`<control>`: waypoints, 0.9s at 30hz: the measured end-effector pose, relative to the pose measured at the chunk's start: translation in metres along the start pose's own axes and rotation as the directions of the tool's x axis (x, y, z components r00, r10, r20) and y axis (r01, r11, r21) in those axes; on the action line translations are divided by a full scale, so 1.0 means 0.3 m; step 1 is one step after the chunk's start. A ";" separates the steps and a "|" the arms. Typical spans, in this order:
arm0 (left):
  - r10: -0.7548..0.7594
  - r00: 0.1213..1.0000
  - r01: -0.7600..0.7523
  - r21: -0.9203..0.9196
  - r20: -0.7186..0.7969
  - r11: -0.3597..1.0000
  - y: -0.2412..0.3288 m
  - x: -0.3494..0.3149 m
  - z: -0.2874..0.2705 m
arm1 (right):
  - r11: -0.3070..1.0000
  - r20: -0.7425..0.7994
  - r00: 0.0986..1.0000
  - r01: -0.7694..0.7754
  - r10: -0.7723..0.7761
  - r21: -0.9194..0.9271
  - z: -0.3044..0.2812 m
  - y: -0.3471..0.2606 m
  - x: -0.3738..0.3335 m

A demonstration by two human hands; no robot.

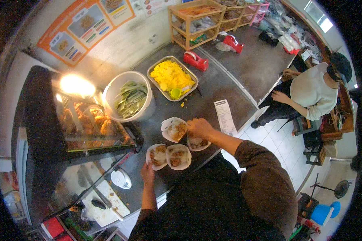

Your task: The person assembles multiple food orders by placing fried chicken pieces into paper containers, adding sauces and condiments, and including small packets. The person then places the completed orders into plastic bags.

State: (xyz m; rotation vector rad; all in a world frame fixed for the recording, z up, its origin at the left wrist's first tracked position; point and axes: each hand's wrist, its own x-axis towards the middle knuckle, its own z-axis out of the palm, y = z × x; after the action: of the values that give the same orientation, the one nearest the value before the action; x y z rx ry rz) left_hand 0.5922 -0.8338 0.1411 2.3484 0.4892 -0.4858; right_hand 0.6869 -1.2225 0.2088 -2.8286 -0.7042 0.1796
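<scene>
Several white paper food boxes are grouped on the dark counter before me, with rice and brown pieces of food in them. My left hand (147,172) grips the outer side of the left box (157,156). Touching it on the right is another box (178,157). My right hand (200,127) is closed at the rim of the upper box (174,129), its fingertips by the brown food. That hand and forearm partly cover the right-hand box (198,144). A long paper receipt (225,117) lies right of my right hand.
Beyond the boxes stand a white tub of green leaves (129,99) and a metal tray of yellow food (172,77). A lit fried-food display case (92,120) is left. Below it are a scale (121,178) and knife (107,199). Another person (313,90) stands right.
</scene>
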 end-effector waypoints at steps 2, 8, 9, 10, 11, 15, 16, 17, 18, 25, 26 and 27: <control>0.009 1.000 -0.008 -0.368 0.002 0.930 0.125 -0.066 0.114 | 0.997 0.017 0.999 0.052 -0.051 -0.061 -0.045 0.151 -0.007; -0.099 0.989 0.147 -0.736 0.109 0.661 0.540 -0.158 0.429 | 0.994 0.039 0.999 -0.016 0.020 -0.112 -0.140 0.590 -0.007; -0.085 0.993 0.122 -0.731 0.087 0.672 0.596 -0.155 0.473 | 0.996 -0.002 0.999 -0.048 0.048 -0.081 -0.159 0.640 -0.011; -0.103 0.987 0.157 -0.678 0.120 0.718 0.637 -0.148 0.506 | 0.995 -0.005 0.996 -0.089 0.089 -0.047 -0.176 0.675 -0.020; -0.129 0.983 0.186 -0.702 0.134 0.688 0.672 -0.141 0.539 | 0.989 -0.006 0.990 -0.143 0.143 -0.029 -0.197 0.705 -0.031; -0.112 0.989 0.146 -0.773 0.098 0.617 0.771 -0.088 0.623 | 0.943 0.196 0.971 -0.190 0.139 0.273 -0.299 0.853 -0.057; -0.101 0.991 0.130 -0.778 0.086 0.614 0.794 -0.078 0.628 | 0.897 0.267 0.963 -0.150 0.037 0.417 -0.330 0.935 -0.059; -0.121 0.988 0.152 -0.768 0.097 0.622 0.820 -0.076 0.627 | 0.804 0.253 0.961 -0.063 -0.111 0.592 -0.358 1.030 -0.045; -0.140 0.984 0.173 -0.757 0.108 0.631 0.847 -0.081 0.622 | 0.709 0.237 0.970 -0.133 -0.050 0.692 -0.380 1.152 0.034; -0.274 0.680 0.733 -0.634 0.680 0.246 1.014 -0.158 0.634 | 0.674 -0.479 0.546 -0.725 0.688 0.142 -0.459 2.228 0.589; -0.288 0.643 0.765 -0.594 0.709 0.247 1.022 -0.158 0.643 | 0.687 -0.463 0.582 -0.722 0.668 0.085 -0.449 2.310 0.673; -0.311 0.648 0.762 -0.586 0.696 0.275 1.025 -0.148 0.655 | 0.684 -0.402 0.618 -0.729 0.676 0.029 -0.438 2.364 0.762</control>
State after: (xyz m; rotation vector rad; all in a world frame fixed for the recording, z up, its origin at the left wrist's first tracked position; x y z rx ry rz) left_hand 0.6562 -1.1923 0.1916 0.9311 1.0625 -0.8490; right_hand 1.2275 -1.7486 0.1499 -2.9640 0.5442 -0.3202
